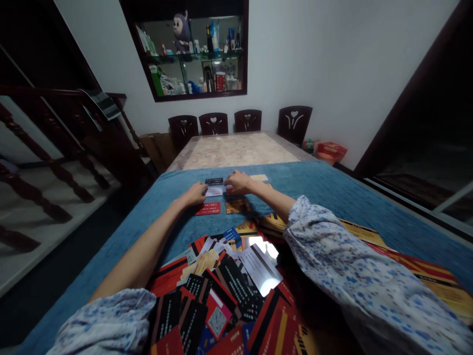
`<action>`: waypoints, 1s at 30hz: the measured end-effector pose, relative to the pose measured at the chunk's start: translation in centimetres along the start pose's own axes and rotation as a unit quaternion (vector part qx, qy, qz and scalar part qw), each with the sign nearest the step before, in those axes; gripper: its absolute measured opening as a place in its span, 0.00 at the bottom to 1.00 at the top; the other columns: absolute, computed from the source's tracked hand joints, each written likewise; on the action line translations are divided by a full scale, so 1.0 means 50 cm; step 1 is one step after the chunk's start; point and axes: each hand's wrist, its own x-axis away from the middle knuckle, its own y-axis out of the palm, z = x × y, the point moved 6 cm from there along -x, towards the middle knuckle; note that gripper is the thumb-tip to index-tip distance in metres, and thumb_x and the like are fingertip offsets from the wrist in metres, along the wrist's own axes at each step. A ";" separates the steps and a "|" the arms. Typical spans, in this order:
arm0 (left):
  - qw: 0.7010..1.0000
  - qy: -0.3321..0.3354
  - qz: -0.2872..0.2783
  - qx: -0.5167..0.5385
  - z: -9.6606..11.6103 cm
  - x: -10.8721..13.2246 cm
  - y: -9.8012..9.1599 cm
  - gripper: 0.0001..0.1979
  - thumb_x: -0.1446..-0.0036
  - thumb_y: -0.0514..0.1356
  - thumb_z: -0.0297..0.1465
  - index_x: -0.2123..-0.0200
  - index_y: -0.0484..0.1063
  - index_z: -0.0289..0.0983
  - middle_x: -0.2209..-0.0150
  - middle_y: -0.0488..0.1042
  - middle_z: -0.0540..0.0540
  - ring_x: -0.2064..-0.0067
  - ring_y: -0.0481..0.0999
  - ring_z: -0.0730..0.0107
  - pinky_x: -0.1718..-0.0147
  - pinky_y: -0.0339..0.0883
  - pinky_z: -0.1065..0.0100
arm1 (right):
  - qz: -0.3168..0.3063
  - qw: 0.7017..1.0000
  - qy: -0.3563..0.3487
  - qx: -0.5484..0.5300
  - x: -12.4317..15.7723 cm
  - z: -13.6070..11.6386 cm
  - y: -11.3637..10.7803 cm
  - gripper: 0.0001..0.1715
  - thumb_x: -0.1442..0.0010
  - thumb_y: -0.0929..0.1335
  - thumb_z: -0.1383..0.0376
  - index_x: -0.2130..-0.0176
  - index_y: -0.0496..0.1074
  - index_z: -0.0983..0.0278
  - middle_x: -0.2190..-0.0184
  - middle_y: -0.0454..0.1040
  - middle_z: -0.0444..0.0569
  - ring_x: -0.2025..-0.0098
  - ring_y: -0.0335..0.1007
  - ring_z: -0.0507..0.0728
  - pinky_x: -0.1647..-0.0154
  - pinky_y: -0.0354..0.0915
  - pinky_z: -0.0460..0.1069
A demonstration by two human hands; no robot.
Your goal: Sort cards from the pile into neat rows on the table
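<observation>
On a blue cloth, my left hand [196, 193] is closed at the left edge of a silvery card [214, 191], fingertips on it. A black card [214, 181] lies just beyond it, and a red card [209, 208] just nearer. My right hand [238, 183] is bent over a red-and-white card [229, 189], fingers and thumb at its edge; most of that card is hidden beneath the hand. Nearer than this hand lies a gold-brown card [237, 206]. Behind the right wrist a cream card [258, 177] shows in part.
A heap of mixed cards [221, 291] spreads between my forearms, overlapping. More yellow and red cards [417, 271] lie right of my right sleeve. The blue cloth [295, 172] covers the near table; bare stone tabletop [236, 148] shows beyond, with chairs [248, 121] behind.
</observation>
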 end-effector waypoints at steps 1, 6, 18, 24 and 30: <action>1.000 -0.001 0.002 -0.002 0.002 0.003 -0.001 0.21 0.50 0.58 0.24 0.51 0.74 0.36 0.50 0.73 0.40 0.48 0.73 0.59 0.48 0.65 0.67 | 0.004 1.000 -0.001 0.000 0.012 0.007 -0.002 0.24 0.38 0.66 0.57 0.45 0.74 0.60 0.45 0.73 0.57 0.42 0.61 0.68 0.51 0.61 0.56; 0.999 -0.005 0.023 -0.041 0.017 0.029 -0.013 0.20 0.46 0.57 0.26 0.50 0.73 0.37 0.44 0.68 0.37 0.43 0.68 0.52 0.47 0.65 0.58 | 0.026 1.000 0.001 -0.014 0.077 0.034 -0.008 0.20 0.37 0.65 0.61 0.48 0.76 0.60 0.48 0.75 0.56 0.43 0.60 0.67 0.53 0.58 0.54; 0.997 0.024 0.069 -0.020 0.085 0.076 -0.040 0.20 0.41 0.54 0.26 0.48 0.74 0.36 0.42 0.68 0.38 0.41 0.62 0.48 0.47 0.60 0.50 | 0.077 0.996 0.016 -0.044 0.243 0.070 -0.005 0.16 0.37 0.67 0.61 0.51 0.78 0.59 0.52 0.77 0.53 0.46 0.61 0.64 0.56 0.55 0.53; 0.994 0.084 0.073 0.015 0.182 0.109 -0.039 0.18 0.42 0.57 0.27 0.49 0.75 0.39 0.44 0.69 0.40 0.41 0.61 0.50 0.45 0.59 0.50 | 0.091 0.994 0.012 -0.056 0.323 0.089 0.019 0.13 0.37 0.67 0.62 0.54 0.78 0.58 0.55 0.78 0.53 0.49 0.63 0.63 0.56 0.55 0.53; 0.979 0.178 0.067 0.068 0.301 0.142 -0.034 0.17 0.40 0.56 0.28 0.49 0.76 0.38 0.46 0.71 0.39 0.42 0.62 0.50 0.45 0.58 0.48 | 0.091 0.993 0.005 -0.073 0.363 0.090 0.030 0.14 0.38 0.69 0.58 0.54 0.79 0.58 0.56 0.79 0.53 0.51 0.64 0.63 0.56 0.58 0.53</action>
